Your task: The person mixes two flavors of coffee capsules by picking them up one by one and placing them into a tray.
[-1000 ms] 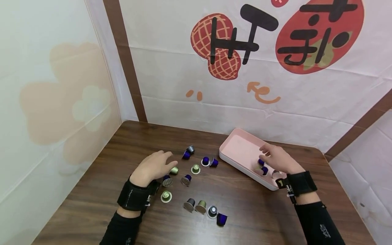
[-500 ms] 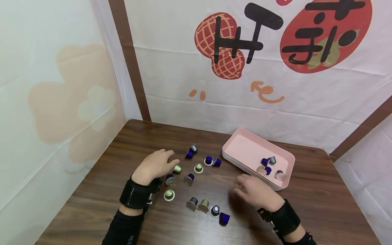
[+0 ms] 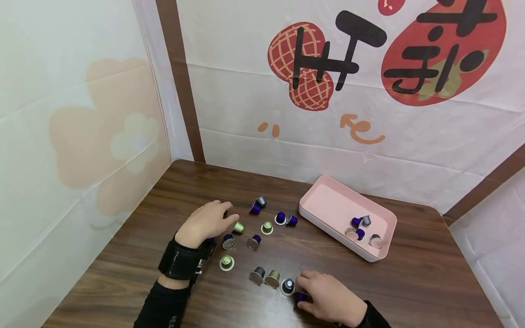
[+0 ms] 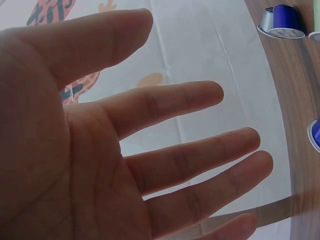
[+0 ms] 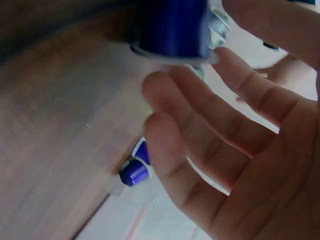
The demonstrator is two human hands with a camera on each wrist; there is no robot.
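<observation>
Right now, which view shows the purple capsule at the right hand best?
Right wrist: the purple capsule fills the frame top, close against the right hand fingers, though blurred. Head view shows only a sliver of it under the hand. Left wrist view shows other capsules, not this one.

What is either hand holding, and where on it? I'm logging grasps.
The right hand closes its fingertips around a purple capsule, apparently by its sides; the left hand holds nothing.

On the back wall banner (image 3: pixel 348 91), large black brush characters are seen — the left pair over a red peanut drawing (image 3: pixel 301 68) looks like "开", though it cannot be read with certainty. Those over the red strawberry (image 3: pixel 443 50) are cut off at the top edge — unreadable. No other text is made out.
</observation>
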